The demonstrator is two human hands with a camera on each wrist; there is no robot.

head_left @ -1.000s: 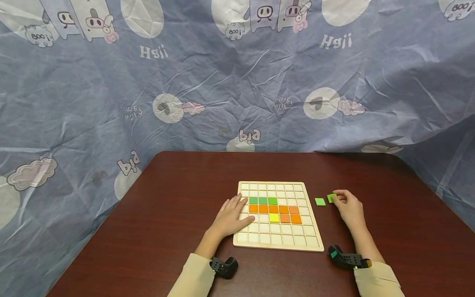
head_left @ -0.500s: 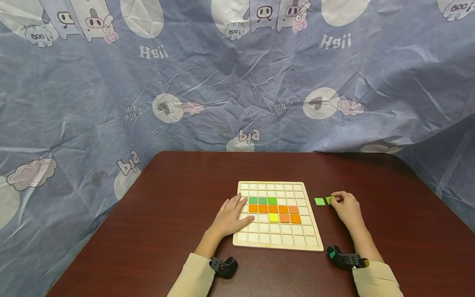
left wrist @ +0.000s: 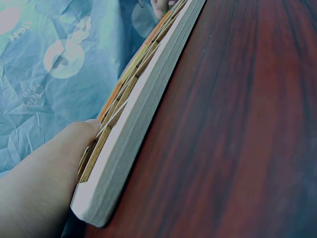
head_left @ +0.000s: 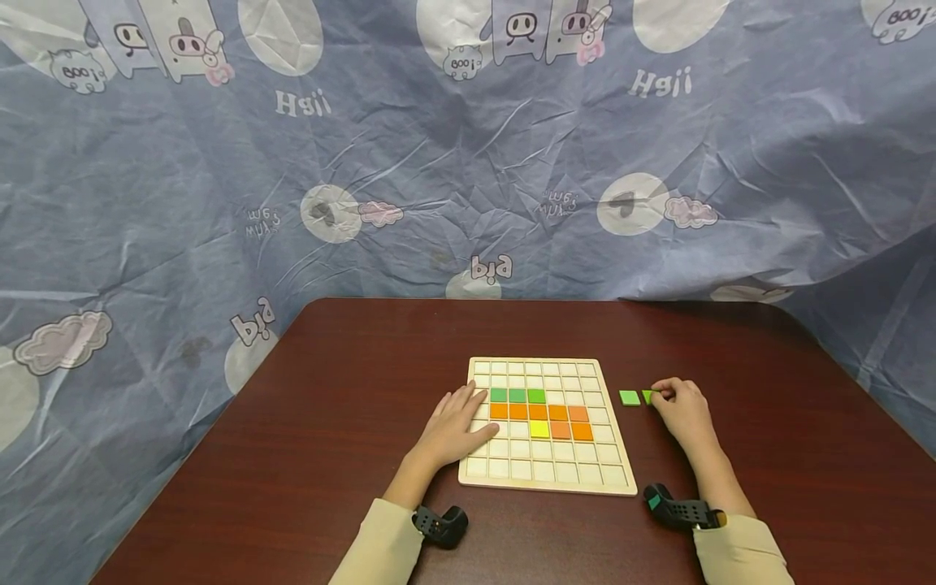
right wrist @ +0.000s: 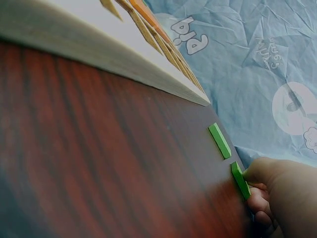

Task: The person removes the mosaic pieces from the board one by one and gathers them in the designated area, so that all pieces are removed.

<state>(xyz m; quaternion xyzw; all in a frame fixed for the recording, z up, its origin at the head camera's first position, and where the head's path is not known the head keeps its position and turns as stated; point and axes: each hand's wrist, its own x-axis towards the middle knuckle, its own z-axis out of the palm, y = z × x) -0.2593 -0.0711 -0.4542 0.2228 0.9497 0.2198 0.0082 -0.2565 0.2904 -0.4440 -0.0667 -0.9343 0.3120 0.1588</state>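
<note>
Now a green tile [head_left: 647, 396] is being pinched by the right hand [head_left: 680, 410]; it is best lifted level, while the grid board [head_left: 544, 479] is being steadied under flat left fingers [head_left: 459, 410].

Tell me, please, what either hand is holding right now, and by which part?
The right hand pinches a green tile by its right edge; the left hand only rests on the board.

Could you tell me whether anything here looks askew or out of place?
Little stands out: two green tiles lie off the wooden grid board on the table, one pinched by the right hand.
</note>
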